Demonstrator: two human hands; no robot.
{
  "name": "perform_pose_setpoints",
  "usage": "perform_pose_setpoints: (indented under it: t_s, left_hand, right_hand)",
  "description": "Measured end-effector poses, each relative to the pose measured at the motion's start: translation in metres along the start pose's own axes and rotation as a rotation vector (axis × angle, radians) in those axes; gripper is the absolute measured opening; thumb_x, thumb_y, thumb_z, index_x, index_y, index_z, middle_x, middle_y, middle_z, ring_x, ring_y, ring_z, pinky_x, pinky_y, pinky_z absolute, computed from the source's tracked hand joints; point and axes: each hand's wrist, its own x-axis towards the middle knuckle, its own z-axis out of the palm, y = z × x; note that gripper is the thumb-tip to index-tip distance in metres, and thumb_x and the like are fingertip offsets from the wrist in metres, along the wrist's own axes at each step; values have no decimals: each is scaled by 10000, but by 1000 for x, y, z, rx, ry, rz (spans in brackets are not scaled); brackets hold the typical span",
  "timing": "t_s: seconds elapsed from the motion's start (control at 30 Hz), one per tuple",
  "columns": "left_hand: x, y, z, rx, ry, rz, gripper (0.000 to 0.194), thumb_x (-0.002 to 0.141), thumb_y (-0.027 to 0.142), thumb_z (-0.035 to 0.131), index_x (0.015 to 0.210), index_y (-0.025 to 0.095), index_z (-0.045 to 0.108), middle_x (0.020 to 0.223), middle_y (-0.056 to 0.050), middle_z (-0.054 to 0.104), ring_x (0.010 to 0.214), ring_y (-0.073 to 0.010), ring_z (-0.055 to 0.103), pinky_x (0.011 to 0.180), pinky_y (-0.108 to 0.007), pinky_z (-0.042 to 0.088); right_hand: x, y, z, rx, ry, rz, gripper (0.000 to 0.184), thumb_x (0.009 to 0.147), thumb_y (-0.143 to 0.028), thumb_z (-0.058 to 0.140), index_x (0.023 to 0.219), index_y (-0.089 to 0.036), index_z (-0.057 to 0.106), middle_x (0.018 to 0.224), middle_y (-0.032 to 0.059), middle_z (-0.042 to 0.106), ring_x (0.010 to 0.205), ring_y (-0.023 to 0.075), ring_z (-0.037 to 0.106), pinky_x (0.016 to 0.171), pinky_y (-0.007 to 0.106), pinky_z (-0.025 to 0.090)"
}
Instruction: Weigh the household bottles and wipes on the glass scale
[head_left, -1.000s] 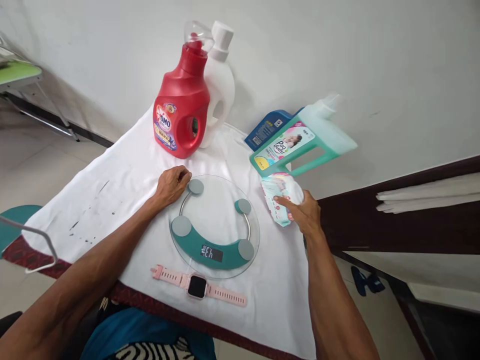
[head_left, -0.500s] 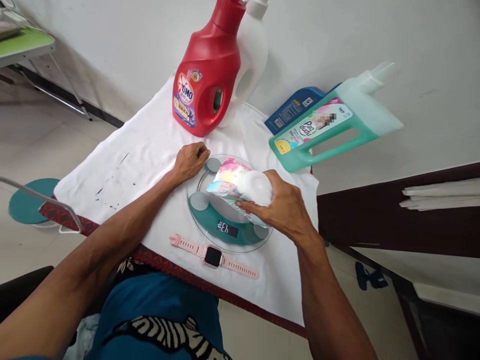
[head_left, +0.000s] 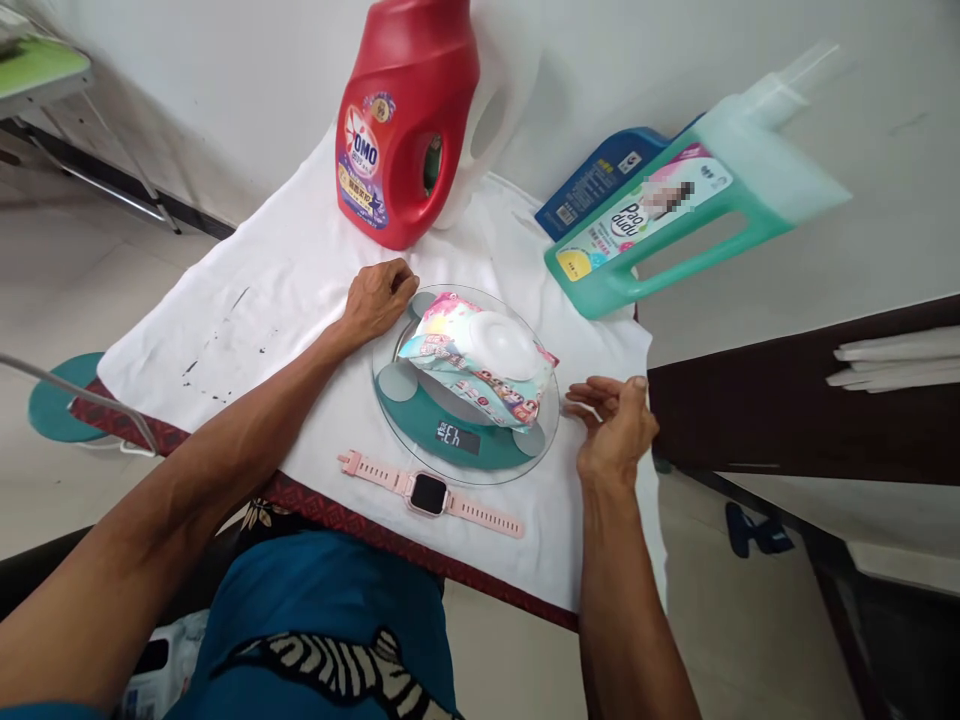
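Observation:
A pack of wet wipes [head_left: 480, 355] with a white lid lies on the round glass scale [head_left: 409, 425], whose small display is lit. My right hand [head_left: 616, 425] is just right of the scale, apart from the pack, palm turned up and fingers spread, holding nothing. Resting on the white cloth at the scale's upper left edge, my left hand [head_left: 377, 298] has its fingers curled in, with nothing seen in them. In front of the scale, a pink smartwatch [head_left: 427, 494] is laid out flat with its strap open.
At the back stand a red detergent bottle [head_left: 405, 130] and a white bottle [head_left: 495, 120] behind it. A green detergent bottle [head_left: 675, 240] and a blue bottle [head_left: 600, 180] stand back right. White cloth [head_left: 202, 310] covers the table. A teal stool [head_left: 67, 395] is at left.
My right hand has let go of the wipes pack and drawn back to the right, opening. The pack now lies flatter on the scale. My left hand has stayed by the scale's edge.

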Motion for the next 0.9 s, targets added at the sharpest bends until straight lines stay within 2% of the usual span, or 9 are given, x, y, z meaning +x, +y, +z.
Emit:
perform_pose_setpoints:
  t_s: [0.07,0.17,0.43,0.6,0.9]
  left_hand:
    - [0,2,-1,9,-3,-7,177,960,201,577,785,218,558,781,-22,640,773,-190,571,773,-349,426]
    - [-1,3,-2,13,-4,-2,155,954,193,566,800,207,577,787,-29,636,792,-190,571,783,-344,433]
    - [-3,5,-1,27,3,-3,137,967,221,541,847,182,597,826,-48,641,800,-178,564,782,-329,442]
    - [-3,5,-2,37,-12,-8,154,981,257,524,870,189,607,860,-60,656,838,-190,574,808,-336,468]
    - [-2,0,-1,-3,16,41,195,980,317,532,844,203,614,818,-58,652,835,-212,601,818,-368,500]
  right_hand:
    - [1,21,3,50,54,32,656,818,-869,553,779,-218,626,659,17,632,568,161,612,501,288,465]
    - [0,32,5,61,39,-14,595,882,-796,574,771,-214,635,644,8,622,538,141,581,479,270,425]
    - [-2,28,-5,33,-87,-50,512,961,-695,590,811,-212,669,699,12,660,615,140,607,573,279,450]
    - [-3,27,-6,-15,-96,-72,479,979,-668,595,808,-227,665,699,6,661,633,146,599,595,291,455]
    - [-1,31,-7,-63,-91,-105,415,922,-623,676,811,-223,666,733,3,676,644,146,613,592,293,456]
